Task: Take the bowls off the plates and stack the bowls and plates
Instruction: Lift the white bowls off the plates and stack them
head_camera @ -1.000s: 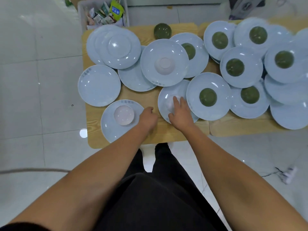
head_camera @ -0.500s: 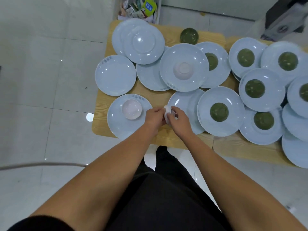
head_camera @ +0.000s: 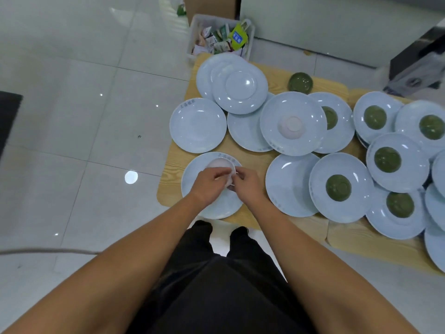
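Left grip (head_camera: 208,184) and right grip (head_camera: 250,184) both clasped the tilted pale bowl (head_camera: 219,163) over the 7 o'clock plate (head_camera: 216,210), having shifted leftward.

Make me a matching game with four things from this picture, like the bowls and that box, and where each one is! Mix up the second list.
Things:
1. lone green bowl
2. held bowl
3. crate of packets
4. far pale bowl

Places:
A. on the floor past the table
B. in the middle of the big plate, untouched
C. straight on the wood, no plate under it
D. gripped by the left hand and right hand over the nearest plate

Pairs: 1-C, 2-D, 3-A, 4-B
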